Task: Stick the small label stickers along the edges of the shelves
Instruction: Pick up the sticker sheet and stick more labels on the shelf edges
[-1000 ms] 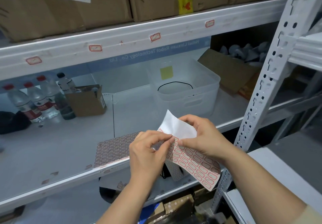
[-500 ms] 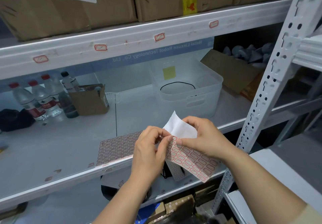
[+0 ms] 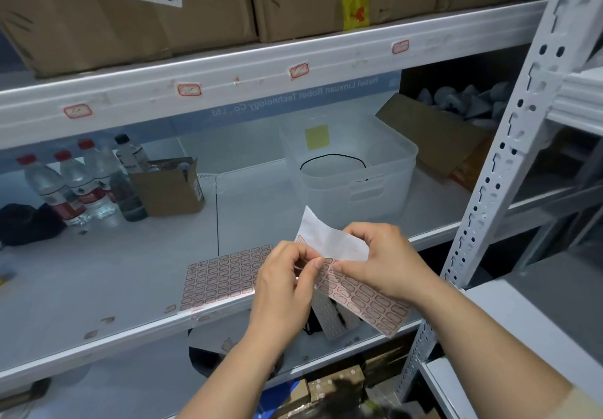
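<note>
My right hand (image 3: 385, 262) holds the sticker sheet (image 3: 368, 301) while my left hand (image 3: 287, 275) pinches one label; hasty peeling could tear or curl it.

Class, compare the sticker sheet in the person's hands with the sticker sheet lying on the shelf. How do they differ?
The held sheet is gripped by both hands and curled, its white back showing; the shelf sheet lies flat, untouched. The held sheet hangs in front of the shelf edge; the shelf sheet rests on the shelf. Both carry rows of red-bordered labels.

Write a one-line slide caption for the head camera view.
Both hands, left and right, peel a label from the sticker sheet below the upper shelf edge.
</note>
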`<state>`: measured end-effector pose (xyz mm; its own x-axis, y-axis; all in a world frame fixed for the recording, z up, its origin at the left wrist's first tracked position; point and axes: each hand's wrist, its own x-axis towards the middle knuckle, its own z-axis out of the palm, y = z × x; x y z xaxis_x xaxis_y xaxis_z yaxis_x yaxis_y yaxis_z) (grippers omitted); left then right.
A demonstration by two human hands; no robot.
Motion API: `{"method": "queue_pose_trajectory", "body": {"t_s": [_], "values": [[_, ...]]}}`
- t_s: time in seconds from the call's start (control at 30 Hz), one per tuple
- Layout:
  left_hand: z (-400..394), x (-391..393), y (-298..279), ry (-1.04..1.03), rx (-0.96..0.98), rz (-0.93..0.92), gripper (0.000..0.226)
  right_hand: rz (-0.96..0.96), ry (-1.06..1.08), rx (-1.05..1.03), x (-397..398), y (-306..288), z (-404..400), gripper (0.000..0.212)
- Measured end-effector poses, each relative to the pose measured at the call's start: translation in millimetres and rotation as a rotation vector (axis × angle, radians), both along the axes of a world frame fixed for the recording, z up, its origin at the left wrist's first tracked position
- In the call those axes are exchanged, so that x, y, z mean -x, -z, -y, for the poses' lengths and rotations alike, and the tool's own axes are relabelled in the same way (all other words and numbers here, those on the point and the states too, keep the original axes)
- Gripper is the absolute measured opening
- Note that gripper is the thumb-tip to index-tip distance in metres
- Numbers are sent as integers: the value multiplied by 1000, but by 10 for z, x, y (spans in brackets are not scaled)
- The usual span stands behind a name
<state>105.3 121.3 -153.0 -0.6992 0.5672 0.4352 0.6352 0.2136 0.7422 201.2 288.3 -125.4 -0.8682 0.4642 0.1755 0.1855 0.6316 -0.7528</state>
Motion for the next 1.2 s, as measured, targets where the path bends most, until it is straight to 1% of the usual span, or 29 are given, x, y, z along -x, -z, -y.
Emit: {"method": "queue_pose_trajectory", "body": {"t_s": [0.2, 0.3, 0.47, 0.57, 0.63, 0.73, 0.8, 0.9, 1.0, 1.07, 1.2], "values": [[4, -2, 36, 11, 17, 18, 11, 36, 15, -83, -2, -4, 14, 22], [6, 4, 53, 4, 3, 65, 11, 74, 25, -136, -13, 11, 7, 19], [0, 13, 112, -48, -31, 119, 17, 94, 93, -124, -56, 74, -67, 19], [24, 0, 277, -95, -49, 189, 17, 85, 182, -146, -116, 131, -172, 20], [49, -30, 431, -88, -22, 231, 20, 78, 230, -165, -161, 168, -245, 21], [52, -106, 662, -53, 68, 161, 25, 60, 266, -178, -213, 210, -340, 19], [13, -134, 787, -60, 63, 159, 26, 52, 280, -167, -239, 229, -388, 17], [-59, -123, 945, -127, 33, 198, 26, 48, 277, -149, -272, 268, -429, 22], [-98, -92, 1073, -193, 34, 225, 29, 70, 252, -148, -286, 331, -457, 22], [-121, -70, 1144, -220, 21, 256, 27, 95, 232, -172, -278, 372, -464, 23], [-243, -11, 1228, -293, -48, 422, 23, 130, 186, -192, -228, 459, -478, 23]]}}
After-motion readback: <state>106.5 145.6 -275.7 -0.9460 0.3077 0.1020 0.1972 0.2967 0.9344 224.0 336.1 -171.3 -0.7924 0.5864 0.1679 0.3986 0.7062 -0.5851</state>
